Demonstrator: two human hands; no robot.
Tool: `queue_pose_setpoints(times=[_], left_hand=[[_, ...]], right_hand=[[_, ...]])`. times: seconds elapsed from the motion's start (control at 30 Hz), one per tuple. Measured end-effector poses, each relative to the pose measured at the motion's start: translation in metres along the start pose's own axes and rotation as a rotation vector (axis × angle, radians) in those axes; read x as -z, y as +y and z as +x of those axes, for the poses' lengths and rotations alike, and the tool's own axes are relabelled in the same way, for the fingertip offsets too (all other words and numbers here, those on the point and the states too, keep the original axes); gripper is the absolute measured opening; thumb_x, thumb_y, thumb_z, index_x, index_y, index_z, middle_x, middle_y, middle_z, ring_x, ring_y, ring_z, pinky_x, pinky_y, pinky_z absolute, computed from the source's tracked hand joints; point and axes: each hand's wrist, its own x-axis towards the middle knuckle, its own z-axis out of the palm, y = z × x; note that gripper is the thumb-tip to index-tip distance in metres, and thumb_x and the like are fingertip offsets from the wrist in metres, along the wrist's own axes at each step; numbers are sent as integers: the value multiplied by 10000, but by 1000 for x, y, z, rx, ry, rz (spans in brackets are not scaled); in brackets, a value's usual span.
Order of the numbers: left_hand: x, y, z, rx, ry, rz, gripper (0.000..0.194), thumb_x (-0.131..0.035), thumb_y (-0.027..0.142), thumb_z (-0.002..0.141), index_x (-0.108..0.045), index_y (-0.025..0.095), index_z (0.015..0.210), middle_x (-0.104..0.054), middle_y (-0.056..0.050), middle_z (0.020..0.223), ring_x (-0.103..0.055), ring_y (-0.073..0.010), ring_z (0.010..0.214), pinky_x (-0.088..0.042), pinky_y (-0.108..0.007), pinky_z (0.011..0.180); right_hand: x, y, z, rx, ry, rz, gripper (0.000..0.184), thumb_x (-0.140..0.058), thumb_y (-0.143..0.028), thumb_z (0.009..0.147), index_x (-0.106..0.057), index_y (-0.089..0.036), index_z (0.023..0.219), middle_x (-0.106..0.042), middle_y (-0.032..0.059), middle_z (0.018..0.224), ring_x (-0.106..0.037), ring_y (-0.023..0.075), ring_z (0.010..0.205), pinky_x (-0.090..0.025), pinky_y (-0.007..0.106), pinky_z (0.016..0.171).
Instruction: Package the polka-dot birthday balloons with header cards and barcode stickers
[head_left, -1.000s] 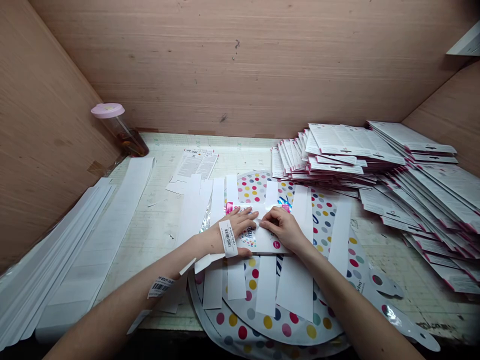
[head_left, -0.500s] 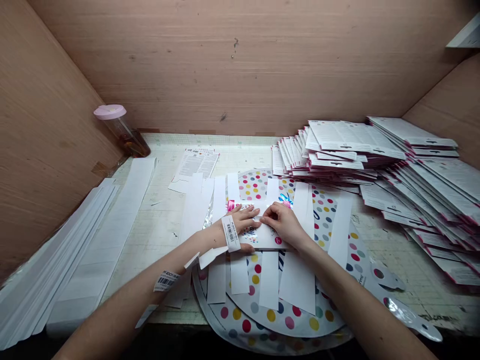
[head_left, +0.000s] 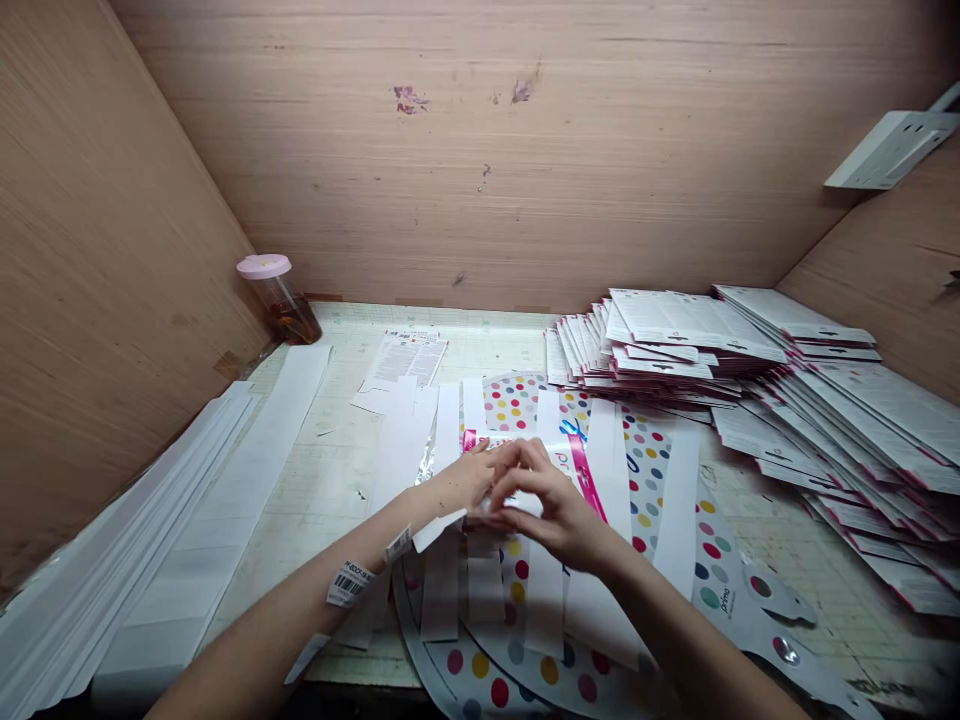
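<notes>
My left hand (head_left: 459,482) lies over the left part of a white printed package with a pink band (head_left: 589,475). What shows of its fingers is stretched out; the rest is behind my right hand (head_left: 541,500). That hand arches across the left fingers, its thumb and fingertips drawn together near the left palm. A bit of white shows there, too blurred to name. A barcode sticker (head_left: 349,583) and a few white label pieces (head_left: 439,530) cling to my left forearm and wrist. Beneath the package are white paper strips (head_left: 544,610) on polka-dot round pieces (head_left: 499,690).
Piles of flat white printed packages (head_left: 697,320) fill the right back. Long white paper strips (head_left: 187,520) lie along the left. A pink-lidded bottle (head_left: 291,315) leans by the wooden wall, a printed sheet (head_left: 405,365) lies near the back, and a power socket (head_left: 889,150) is at upper right.
My right hand has moved left and nearer, over my left fingers. The barcode sticker on the back of my left hand no longer shows. The camera view has tilted up.
</notes>
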Motion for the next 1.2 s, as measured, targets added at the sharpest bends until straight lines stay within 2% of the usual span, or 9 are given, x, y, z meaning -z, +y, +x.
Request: queue_pose_setpoints(times=[0.1,0.2,0.27,0.4,0.5,0.6,0.87,1.1,1.2], left_hand=[[6,5,-4,-71,-51,42,548,-773,385,701,-619,217,1199,-481,-117,1463,-368,-352,1390,-211,-494,1169],[8,5,-6,-35,-68,65,641,-791,457,687,-598,206,1244,-378,-165,1525,-306,-367,1423,-190,-535,1162],[8,4,-6,-38,-81,71,669,-792,493,681,-592,204,1250,-366,-173,1529,-297,-367,1428,-196,-535,1159],[6,2,-5,-62,-55,77,548,-789,515,670,-642,212,1102,-457,-147,1475,-315,-361,1420,-205,-511,1160],[5,1,-5,-77,-30,70,498,-789,519,660,-643,223,1032,-552,-129,1378,-363,-359,1391,-211,-508,1154],[4,1,-5,-83,-20,74,547,-790,526,653,-633,232,1087,-568,-127,1347,-375,-361,1382,-210,-506,1153],[3,2,-7,-64,-18,89,614,-789,510,666,-626,216,1180,-460,-154,1463,-352,-367,1396,-188,-517,1167],[6,7,-7,-32,-34,103,598,-783,495,678,-644,196,1177,-165,-193,1598,-315,-372,1416,-256,-504,1143],[4,4,-6,-36,-64,100,597,-761,503,705,-622,206,1203,-199,-171,1593,-273,-367,1438,-209,-526,1157]], right_hand=[[14,5,-25,-79,113,273,115,-617,-323,897,-631,-241,817,-521,27,922,-501,183,934,-399,339,867],[33,20,-33,-166,266,489,176,-599,-384,896,-583,-234,805,-503,23,899,-497,170,864,-425,306,781],[44,31,-29,-256,224,403,205,-595,-422,890,-568,-228,827,-498,18,878,-490,158,805,-427,291,730],[49,55,-10,-359,140,24,334,-573,-557,850,-544,-225,819,-502,6,792,-474,156,699,-421,297,653],[44,73,3,-339,183,-112,357,-621,-567,795,-561,-218,743,-526,32,807,-480,191,778,-416,348,750],[42,86,8,-332,214,-209,307,-606,-504,818,-566,-218,715,-544,44,810,-478,209,816,-385,397,835],[41,97,3,-333,248,-355,171,-593,-344,835,-569,-220,719,-581,45,826,-493,220,863,-387,405,864],[33,103,1,-337,282,-450,163,-634,-340,814,-550,-219,745,-559,43,856,-491,228,900,-412,410,880],[34,104,4,-353,311,-485,244,-673,-357,790,-573,-210,956,-529,58,964,-508,227,918,-445,409,864]])
